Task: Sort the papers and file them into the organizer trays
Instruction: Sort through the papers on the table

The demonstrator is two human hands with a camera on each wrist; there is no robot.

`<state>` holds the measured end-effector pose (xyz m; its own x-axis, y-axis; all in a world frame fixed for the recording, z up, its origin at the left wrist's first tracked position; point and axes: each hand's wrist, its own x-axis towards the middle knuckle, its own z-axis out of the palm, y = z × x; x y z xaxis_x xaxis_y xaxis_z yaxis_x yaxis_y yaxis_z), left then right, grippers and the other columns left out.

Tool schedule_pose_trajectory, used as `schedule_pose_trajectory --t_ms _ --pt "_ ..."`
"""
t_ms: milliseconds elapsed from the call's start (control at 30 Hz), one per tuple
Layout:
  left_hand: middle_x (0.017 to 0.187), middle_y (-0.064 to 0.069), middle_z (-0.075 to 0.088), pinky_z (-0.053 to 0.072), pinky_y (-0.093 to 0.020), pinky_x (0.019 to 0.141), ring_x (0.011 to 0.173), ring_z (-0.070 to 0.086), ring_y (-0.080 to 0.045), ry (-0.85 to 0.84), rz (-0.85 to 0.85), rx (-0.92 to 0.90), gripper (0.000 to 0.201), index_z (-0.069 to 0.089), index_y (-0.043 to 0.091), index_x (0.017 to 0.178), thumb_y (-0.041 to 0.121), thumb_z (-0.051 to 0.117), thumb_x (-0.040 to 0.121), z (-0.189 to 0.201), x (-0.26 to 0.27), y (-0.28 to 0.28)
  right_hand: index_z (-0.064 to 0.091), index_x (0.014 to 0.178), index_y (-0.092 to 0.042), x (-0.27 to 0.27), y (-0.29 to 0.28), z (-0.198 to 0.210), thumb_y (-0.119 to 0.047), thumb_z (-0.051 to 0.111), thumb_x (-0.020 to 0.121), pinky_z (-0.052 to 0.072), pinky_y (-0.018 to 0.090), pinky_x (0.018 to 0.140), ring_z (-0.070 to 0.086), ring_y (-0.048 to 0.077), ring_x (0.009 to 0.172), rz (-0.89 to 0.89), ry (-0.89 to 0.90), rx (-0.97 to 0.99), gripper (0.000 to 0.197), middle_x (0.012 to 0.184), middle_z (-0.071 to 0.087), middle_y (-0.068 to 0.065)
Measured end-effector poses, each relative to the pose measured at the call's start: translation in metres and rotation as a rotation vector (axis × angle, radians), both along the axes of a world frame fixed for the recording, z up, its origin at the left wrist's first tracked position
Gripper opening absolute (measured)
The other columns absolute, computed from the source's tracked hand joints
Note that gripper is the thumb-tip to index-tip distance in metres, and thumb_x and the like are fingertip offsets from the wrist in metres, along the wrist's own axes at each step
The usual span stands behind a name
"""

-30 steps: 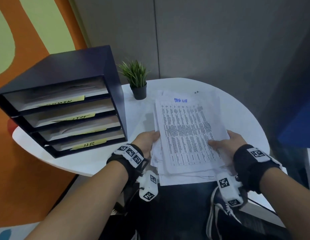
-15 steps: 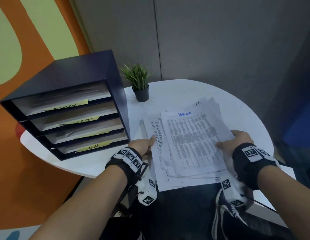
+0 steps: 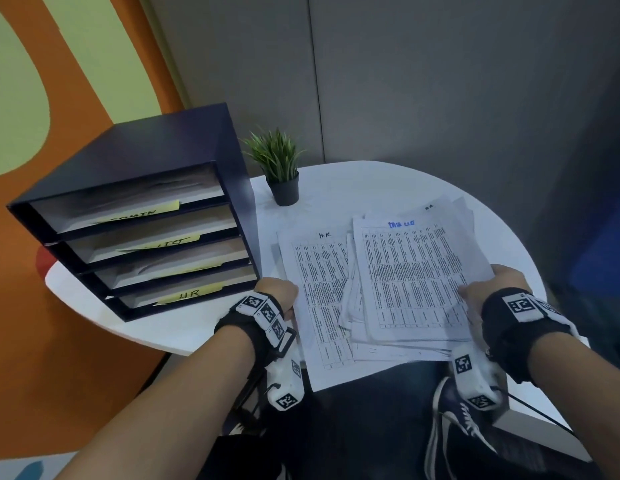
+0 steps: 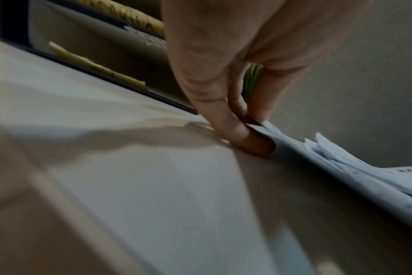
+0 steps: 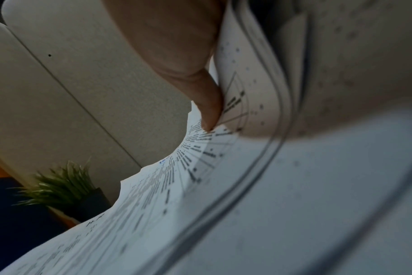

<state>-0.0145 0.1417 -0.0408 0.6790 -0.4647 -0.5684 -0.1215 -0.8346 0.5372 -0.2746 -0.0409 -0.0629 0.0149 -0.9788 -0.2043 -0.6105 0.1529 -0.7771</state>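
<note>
A loose stack of printed papers lies at the near edge of the white round table; its top sheet carries a blue handwritten heading. My right hand grips the stack's right edge, its thumb on top and the other fingers hidden beneath. A sheet marked "H.R." sticks out to the left, overhanging the table edge. My left hand pinches that sheet's left edge between its fingertips. The navy organizer stands at the left with several trays holding papers, each with a yellow label; the lowest label reads "HR".
A small potted plant stands behind the papers, right of the organizer. Grey wall panels close off the back. Below the table edge are a sneaker and dark floor. An orange and green wall lies to the left.
The stack has come down from a raised tilt to lie nearly flat on the table. My left hand has drawn the "H.R." sheet out to the left from under the top sheet.
</note>
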Motion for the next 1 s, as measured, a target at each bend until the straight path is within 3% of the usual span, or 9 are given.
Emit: schedule_pose_trajectory --t_ms 100,300,400,500,633,700,767,867,1000 --pt "0.119 -0.012 0.063 0.048 -0.032 0.086 0.109 0.061 -0.028 -0.273 -0.088 -0.022 0.029 0.055 0.001 0.124 0.005 0.046 0.097 0.003 -0.003 0.002 0.064 0.088 -0.012 0.004 0.005 0.003 -0.009 0.074 0.075 0.058 0.047 0.076 0.067 0.035 0.072 0.021 -0.042 0.022 0.017 0.079 0.069 0.013" --pt "0.124 -0.026 0.061 0.053 -0.045 0.095 0.114 0.06 -0.04 -0.012 0.194 -0.353 0.034 0.056 -0.006 0.123 0.012 0.046 0.096 -0.014 -0.002 -0.005 0.065 0.094 -0.012 0.013 0.018 0.004 -0.012 0.077 0.075 0.057 0.043 0.078 0.066 0.033 0.075 0.118 -0.113 0.061 0.022 0.082 0.069 0.012" --pt "0.135 -0.022 0.056 0.049 -0.046 0.101 0.12 0.057 -0.037 0.096 0.173 -0.37 0.047 0.051 -0.001 0.131 0.034 0.042 0.101 -0.011 -0.01 -0.005 0.064 0.096 -0.015 0.022 0.032 0.008 -0.017 0.076 0.078 0.056 0.037 0.073 0.066 0.03 0.073 0.222 -0.074 0.069 0.022 0.081 0.069 0.01" --pt "0.154 -0.01 0.036 0.041 -0.035 0.104 0.134 0.044 -0.031 0.09 0.113 -0.273 0.078 0.024 0.005 0.152 0.06 0.035 0.097 -0.01 -0.012 -0.007 0.063 0.099 -0.017 0.037 0.046 0.016 -0.023 0.073 0.079 0.051 0.027 0.063 0.065 0.026 0.072 0.356 0.068 0.052 0.022 0.082 0.068 0.007" --pt "0.136 -0.007 0.057 0.049 -0.033 0.095 0.116 0.059 -0.025 0.111 0.084 -0.374 0.076 0.044 0.01 0.14 0.051 0.068 0.08 -0.019 -0.01 -0.008 0.064 0.108 -0.016 0.05 0.053 0.02 -0.032 0.075 0.076 0.056 0.029 0.069 0.066 0.024 0.078 0.442 0.292 -0.028 0.038 0.095 0.068 0.006" --pt "0.116 -0.005 0.067 0.057 -0.036 0.087 0.099 0.066 -0.022 0.017 0.116 -0.388 0.064 0.057 0.013 0.121 0.043 0.079 0.069 -0.025 -0.01 -0.007 0.059 0.12 -0.02 0.044 0.051 0.022 -0.031 0.08 0.072 0.054 0.029 0.075 0.067 0.026 0.087 0.344 0.265 -0.042 0.053 0.104 0.069 0.006" --pt "0.104 -0.001 0.068 0.059 -0.037 0.081 0.091 0.067 -0.02 -0.124 0.12 -0.326 0.062 0.058 0.015 0.11 0.045 0.082 0.062 -0.027 -0.01 -0.003 0.06 0.114 -0.024 0.036 0.049 0.025 -0.027 0.078 0.075 0.052 0.028 0.071 0.066 0.025 0.082 0.224 0.17 -0.066 0.043 0.096 0.071 0.004" --pt "0.114 -0.004 0.062 0.054 -0.031 0.083 0.098 0.063 -0.022 -0.252 0.129 -0.305 0.055 0.05 0.012 0.12 0.038 0.074 0.077 -0.022 -0.014 0.002 0.067 0.085 -0.024 0.029 0.048 0.034 -0.025 0.065 0.082 0.055 0.027 0.062 0.064 0.023 0.065 0.159 0.204 -0.172 0.004 0.076 0.069 0.001" --pt "0.132 -0.01 0.051 0.049 -0.03 0.088 0.112 0.058 -0.027 -0.334 0.11 -0.298 0.059 0.042 0.009 0.135 0.031 0.064 0.085 -0.006 -0.019 0.004 0.066 0.078 -0.022 0.029 0.049 0.049 -0.023 0.062 0.084 0.051 0.029 0.061 0.062 0.028 0.066 0.093 0.158 -0.23 0.008 0.072 0.065 0.005"
